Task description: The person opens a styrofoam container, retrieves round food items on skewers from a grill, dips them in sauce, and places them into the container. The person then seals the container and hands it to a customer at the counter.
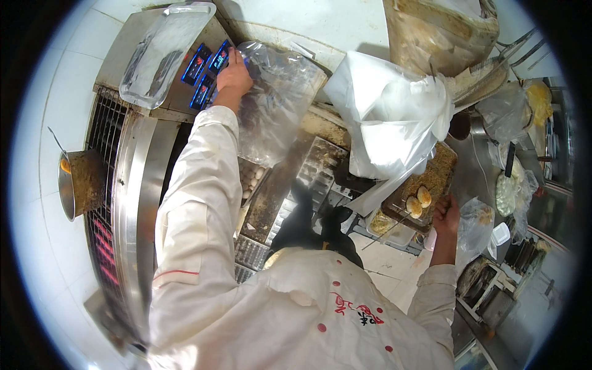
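Observation:
My left hand (236, 78) reaches to a blue-lit digital control panel (218, 58) on a metal housing. Its fingers lie at the edge of the panel and hide part of it; nothing shows in its grip. Two more lit panels (201, 91) sit beside it. My right hand (447, 215) is half curled by the edge of a tray (444, 162) of brown crumbs or seasoning. Whether it grips the tray rim cannot be made out. Two pale round pieces with browned tops (415, 207) lie on the tray near a thin skewer (381, 236).
A grill (104, 249) glows red at left, with a metal pot (81, 185) on its grate. A clear tray (166, 55) rests on the housing. Plastic sheeting (282, 101) covers eggs (252, 175) partly. A large white plastic bag (388, 111) hangs beside the crumb tray.

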### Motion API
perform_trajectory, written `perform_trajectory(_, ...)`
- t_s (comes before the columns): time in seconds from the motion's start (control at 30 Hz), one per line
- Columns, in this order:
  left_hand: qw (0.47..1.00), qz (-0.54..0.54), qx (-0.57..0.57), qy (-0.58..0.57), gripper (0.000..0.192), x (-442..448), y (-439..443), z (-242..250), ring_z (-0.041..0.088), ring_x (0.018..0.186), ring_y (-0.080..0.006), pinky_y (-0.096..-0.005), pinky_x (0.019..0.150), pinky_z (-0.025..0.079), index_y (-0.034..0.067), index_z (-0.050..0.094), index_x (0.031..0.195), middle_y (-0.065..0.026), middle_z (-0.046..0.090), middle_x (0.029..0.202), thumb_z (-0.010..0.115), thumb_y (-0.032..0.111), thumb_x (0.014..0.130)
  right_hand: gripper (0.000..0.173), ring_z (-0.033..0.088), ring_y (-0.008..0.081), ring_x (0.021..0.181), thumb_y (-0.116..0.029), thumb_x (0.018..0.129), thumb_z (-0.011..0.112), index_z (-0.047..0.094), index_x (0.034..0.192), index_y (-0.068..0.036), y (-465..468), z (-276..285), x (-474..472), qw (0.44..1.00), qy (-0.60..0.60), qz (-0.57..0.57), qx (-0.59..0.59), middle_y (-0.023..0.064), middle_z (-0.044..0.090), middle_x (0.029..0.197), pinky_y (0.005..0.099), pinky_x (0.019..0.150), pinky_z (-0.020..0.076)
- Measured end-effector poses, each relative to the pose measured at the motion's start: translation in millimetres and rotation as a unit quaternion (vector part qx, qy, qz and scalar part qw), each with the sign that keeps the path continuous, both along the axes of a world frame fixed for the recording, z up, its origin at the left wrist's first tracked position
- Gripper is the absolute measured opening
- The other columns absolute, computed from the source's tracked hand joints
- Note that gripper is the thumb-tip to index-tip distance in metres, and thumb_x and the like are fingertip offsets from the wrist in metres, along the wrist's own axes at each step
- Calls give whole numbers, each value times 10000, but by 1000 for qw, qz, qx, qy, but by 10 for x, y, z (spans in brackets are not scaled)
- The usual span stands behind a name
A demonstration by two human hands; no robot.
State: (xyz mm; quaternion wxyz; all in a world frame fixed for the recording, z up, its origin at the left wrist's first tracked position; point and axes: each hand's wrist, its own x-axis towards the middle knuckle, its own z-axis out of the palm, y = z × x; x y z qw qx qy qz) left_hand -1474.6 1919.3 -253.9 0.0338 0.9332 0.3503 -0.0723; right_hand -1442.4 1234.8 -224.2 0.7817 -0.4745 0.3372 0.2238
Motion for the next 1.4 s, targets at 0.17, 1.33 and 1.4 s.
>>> perform_trajectory(0.17, 1000, 14, -13, 20, 848, -5, 44, 9, 632, 1109, -326, -420, 908, 524, 81, 173, 1531, -32, 80, 1626, 583, 153, 792, 248, 346, 76, 500, -269, 1023, 458, 464, 809, -144, 31, 66, -1, 1000, 6, -3, -15, -29, 381, 667, 231, 382, 243)
perform_trajectory(1.33, 895, -240, -296, -230, 390, -2261, -5086, -174, 631, 968, -379, -439, 856, 510, 28, 581, 1193, -207, 645, 1081, 603, 107, 811, 172, 530, 131, 579, -143, 940, 581, 638, 980, 15, -583, 764, 320, 920, -238, 263, -164, 81, 631, 835, 262, 469, 353)
perform_trajectory(1.4, 908, -234, -296, -183, 400, -2198, -5280, -271, 626, 971, -388, -450, 847, 511, 32, 568, 1201, -212, 644, 1072, 606, 118, 812, 195, 550, 131, 584, -143, 936, 582, 645, 1013, 25, -603, 805, 293, 907, -249, 283, -188, 93, 650, 866, 254, 480, 378)
